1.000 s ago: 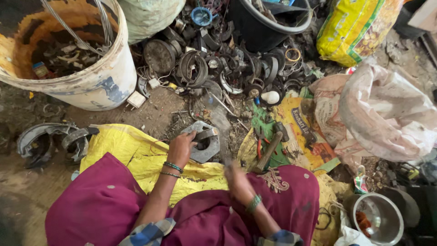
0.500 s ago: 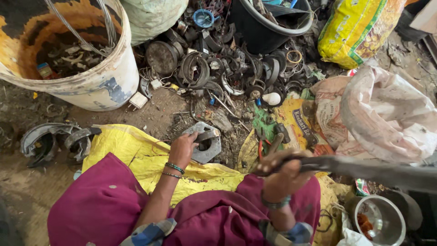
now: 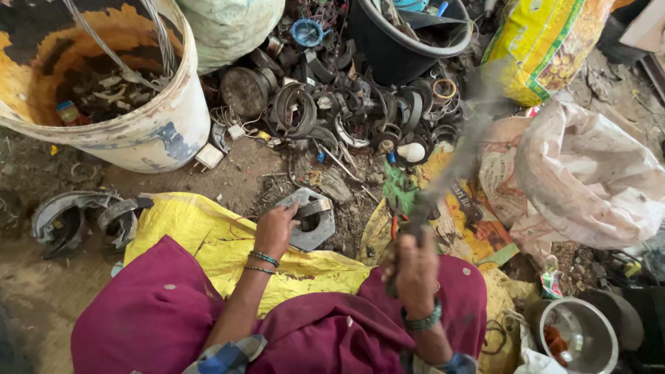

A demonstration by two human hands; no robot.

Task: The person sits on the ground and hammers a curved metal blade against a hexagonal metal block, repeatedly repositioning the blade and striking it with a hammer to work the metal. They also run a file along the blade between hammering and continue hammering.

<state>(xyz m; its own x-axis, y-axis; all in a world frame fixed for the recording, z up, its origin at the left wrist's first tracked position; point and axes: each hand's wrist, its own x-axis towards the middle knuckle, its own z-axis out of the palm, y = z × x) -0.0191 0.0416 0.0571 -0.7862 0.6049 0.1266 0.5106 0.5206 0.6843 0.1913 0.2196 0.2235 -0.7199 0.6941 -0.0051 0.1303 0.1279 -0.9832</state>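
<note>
My left hand (image 3: 276, 230) holds a flat grey metal part (image 3: 310, 216) with a round hole, resting on the dirt at the edge of a yellow sack (image 3: 208, 239). My right hand (image 3: 414, 269) is closed around a long dark metal bar (image 3: 450, 163), blurred with motion, that points up and away over the scrap pile. Magenta cloth (image 3: 166, 312) covers my knees below both hands.
A heap of dark metal rings and scrap (image 3: 346, 111) lies ahead. A large stained white bucket (image 3: 138, 131) stands at the left, a black tub (image 3: 409, 41) at the back, sacks (image 3: 589, 173) at the right, a steel bowl (image 3: 578, 336) at lower right.
My right hand has swung the long bar from lying out to the right to pointing upward ahead. My left hand has stayed on the grey part.
</note>
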